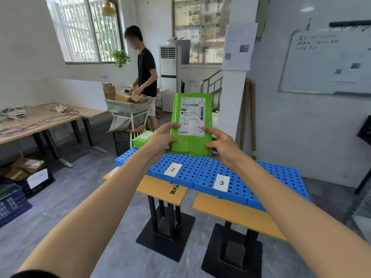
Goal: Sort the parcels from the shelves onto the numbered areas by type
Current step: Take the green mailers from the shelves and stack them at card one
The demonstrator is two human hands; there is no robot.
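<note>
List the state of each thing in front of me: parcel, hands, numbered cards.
Green plastic mailer parcel: held upright, label facing the camera.
Left hand: grips the parcel's left edge.
Right hand: grips its right edge.
Stack of green parcels: lying flat, behind the left hand.
White card 2 and card 3: flat on blue perforated pads.

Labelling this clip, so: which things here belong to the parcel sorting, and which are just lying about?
Job: green parcel, gripped by left hand and right hand; green parcel stack; blue panels labelled 2 and 3.
Lying about: cables on desk; whiteboard; potted plant.
</note>
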